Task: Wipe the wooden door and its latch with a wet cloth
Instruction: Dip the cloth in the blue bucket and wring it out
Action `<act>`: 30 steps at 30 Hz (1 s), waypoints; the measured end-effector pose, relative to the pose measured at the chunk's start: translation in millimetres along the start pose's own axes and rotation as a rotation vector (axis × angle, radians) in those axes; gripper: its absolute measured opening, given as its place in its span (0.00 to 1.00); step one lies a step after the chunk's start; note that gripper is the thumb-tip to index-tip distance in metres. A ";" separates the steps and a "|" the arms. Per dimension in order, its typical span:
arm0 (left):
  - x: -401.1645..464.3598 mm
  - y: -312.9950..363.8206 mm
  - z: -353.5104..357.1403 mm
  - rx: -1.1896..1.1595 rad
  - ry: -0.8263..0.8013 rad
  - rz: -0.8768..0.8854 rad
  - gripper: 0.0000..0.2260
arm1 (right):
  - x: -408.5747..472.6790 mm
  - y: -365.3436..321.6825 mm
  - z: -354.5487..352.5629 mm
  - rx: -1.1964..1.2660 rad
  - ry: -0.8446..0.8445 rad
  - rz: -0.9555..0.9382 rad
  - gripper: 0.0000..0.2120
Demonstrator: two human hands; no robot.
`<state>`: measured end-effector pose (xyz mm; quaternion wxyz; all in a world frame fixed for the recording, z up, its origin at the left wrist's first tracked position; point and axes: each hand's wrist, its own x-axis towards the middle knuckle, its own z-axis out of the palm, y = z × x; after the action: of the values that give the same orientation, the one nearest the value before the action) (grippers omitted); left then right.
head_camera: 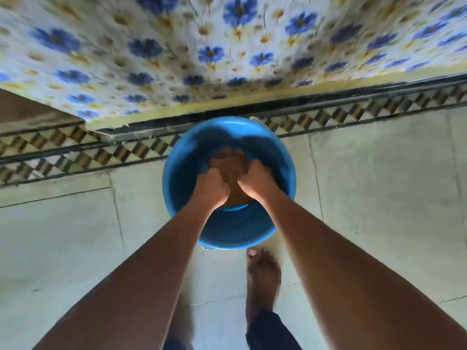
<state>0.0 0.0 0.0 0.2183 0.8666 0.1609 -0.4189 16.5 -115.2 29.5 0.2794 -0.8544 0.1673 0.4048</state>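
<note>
A blue plastic bucket (177,157) stands on the floor right below me. Both my hands are down inside it. My left hand (211,186) and my right hand (257,180) are closed side by side on a brown cloth (228,160) bunched between them over the bucket's middle. The cloth's lower part is hidden by my hands. The wooden door and its latch are outside the view.
A wall of blue-flower tiles (227,46) rises just behind the bucket, with a patterned floor border (353,112) along its foot. Pale floor tiles (379,185) spread to both sides. My bare foot (262,276) stands just in front of the bucket.
</note>
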 end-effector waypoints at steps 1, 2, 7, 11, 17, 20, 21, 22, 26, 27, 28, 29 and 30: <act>13.0 -0.7 9.9 0.035 -0.027 -0.022 0.17 | 9.2 0.1 2.6 -0.017 -0.042 0.014 0.17; 25.2 -3.4 19.9 0.040 -0.033 -0.048 0.17 | 18.7 0.6 5.3 -0.028 -0.063 -0.004 0.18; 67.0 -21.6 52.4 -0.134 0.134 -0.171 0.17 | 41.1 1.5 19.4 0.120 -0.099 -0.037 0.20; 67.2 -11.2 45.6 -0.333 0.142 -0.161 0.16 | 39.5 -0.1 14.6 0.177 -0.092 0.007 0.18; 20.7 8.0 15.2 -0.238 0.131 -0.012 0.12 | 17.9 5.7 11.2 0.323 0.051 0.098 0.13; -29.3 17.1 -9.3 -0.179 0.257 0.249 0.11 | -9.5 0.0 3.6 0.709 0.151 0.129 0.12; -50.8 21.4 -19.6 -0.201 0.308 0.323 0.10 | -24.4 -3.7 -2.7 0.865 0.126 0.135 0.13; -74.4 24.8 -30.2 -0.197 0.355 0.372 0.10 | -43.1 -8.0 -9.2 1.015 0.073 0.129 0.13; -183.6 27.4 -73.1 -0.111 0.542 0.537 0.05 | -137.6 -36.9 -40.8 1.454 -0.131 -0.052 0.27; -215.9 27.1 -88.5 -0.113 0.560 0.568 0.04 | -165.6 -46.2 -53.2 1.540 -0.148 -0.105 0.31; -246.1 26.7 -103.5 -0.123 0.567 0.590 0.05 | -195.3 -54.7 -66.6 1.598 -0.171 -0.142 0.31; -277.3 26.7 -119.7 -0.131 0.563 0.621 0.07 | -226.2 -64.1 -78.8 1.598 -0.179 -0.174 0.29; -303.7 24.0 -131.0 -0.139 0.540 0.660 0.08 | -254.4 -69.9 -86.0 1.574 -0.186 -0.223 0.26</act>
<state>-84.4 17.6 320.2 0.3483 0.9334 -0.0456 -0.0729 -53.1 -97.6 297.6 0.8519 -0.3810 0.2935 0.2070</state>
